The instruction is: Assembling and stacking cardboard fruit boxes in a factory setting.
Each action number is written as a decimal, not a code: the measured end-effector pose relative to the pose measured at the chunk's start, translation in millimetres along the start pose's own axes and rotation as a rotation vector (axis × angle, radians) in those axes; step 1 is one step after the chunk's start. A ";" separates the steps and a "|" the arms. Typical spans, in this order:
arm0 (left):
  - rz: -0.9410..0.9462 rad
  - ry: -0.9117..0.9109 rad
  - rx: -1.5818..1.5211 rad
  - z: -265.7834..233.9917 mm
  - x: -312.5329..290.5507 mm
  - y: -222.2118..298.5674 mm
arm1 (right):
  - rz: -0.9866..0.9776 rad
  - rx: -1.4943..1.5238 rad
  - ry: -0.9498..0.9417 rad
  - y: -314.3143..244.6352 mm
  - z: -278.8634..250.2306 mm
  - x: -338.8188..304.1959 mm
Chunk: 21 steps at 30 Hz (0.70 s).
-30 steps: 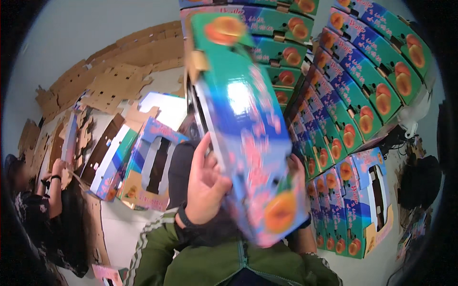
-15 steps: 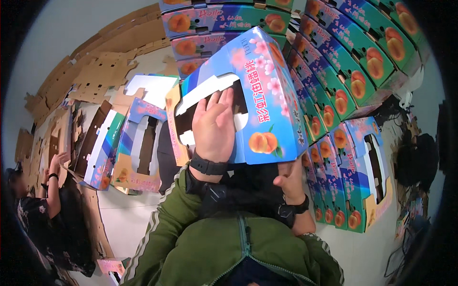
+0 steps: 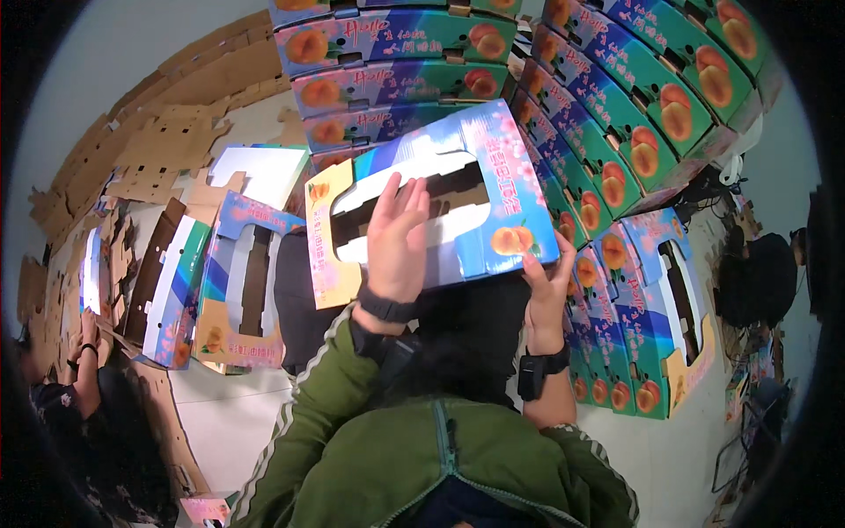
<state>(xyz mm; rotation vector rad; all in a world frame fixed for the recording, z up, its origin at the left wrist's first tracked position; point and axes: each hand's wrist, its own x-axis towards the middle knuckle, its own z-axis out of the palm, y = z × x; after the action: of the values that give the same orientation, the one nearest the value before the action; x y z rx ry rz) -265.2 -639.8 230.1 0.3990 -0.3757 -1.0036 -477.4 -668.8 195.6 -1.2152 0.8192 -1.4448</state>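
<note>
Closely framed above a dark-clothed lap (image 3: 466, 339), a rectangular cardboard box printed in blue, pink and yellow (image 3: 512, 207) is held tilted. Its near right corner is pinched between the thumb and fingers of the bare right hand (image 3: 547, 295). The bare left hand (image 3: 396, 251) is held over its opening, fingers straightened, slightly spread. Behind, peach-printed green-and-blue cartons (image 3: 396, 84) are stacked; brown flattened cardboard sheets (image 3: 167, 154) are spread leftward.

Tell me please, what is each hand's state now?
Left hand: open, fingers extended, over the printed box.
Right hand: holding that box's near right corner.
</note>
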 end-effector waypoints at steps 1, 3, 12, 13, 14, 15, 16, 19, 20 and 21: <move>0.021 -0.028 0.112 -5.7 1.0 6.6 | -0.017 0.008 0.018 8.0 -8.4 4.5; 0.139 -0.075 0.527 -26.8 -5.8 32.4 | -0.069 0.006 0.071 14.1 -24.3 2.1; 0.294 -0.482 1.069 -54.3 -14.5 174.2 | -0.309 0.196 -0.201 -82.7 -17.1 56.6; 0.034 -0.638 0.823 -58.1 -20.6 176.2 | -0.336 0.164 -0.427 -87.5 -6.5 70.3; -0.011 -0.926 0.949 -89.8 -14.6 183.9 | -0.368 0.128 -0.653 -96.8 5.2 80.6; -0.014 -0.950 0.935 -98.4 -11.3 182.0 | -0.380 0.112 -0.635 -108.5 15.7 83.8; 0.137 -1.087 1.018 -104.9 -24.9 192.0 | -0.245 0.157 -0.698 -111.1 39.2 88.2; 0.608 -1.581 1.149 -126.7 -44.9 198.9 | -0.159 0.096 -0.734 -131.2 76.9 102.4; 0.083 -0.896 0.879 -153.5 -56.6 183.9 | -0.212 -0.004 -0.737 -137.9 73.7 109.2; 0.200 -0.581 0.630 -95.8 -70.9 164.5 | -0.209 -0.008 -0.741 -143.1 80.8 110.0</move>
<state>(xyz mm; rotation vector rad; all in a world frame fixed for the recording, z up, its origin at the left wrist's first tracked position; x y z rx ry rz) -133.4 -485.6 218.7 0.6159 -1.2488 -0.7740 -434.3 -732.2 377.9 -1.7207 0.1918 -1.0131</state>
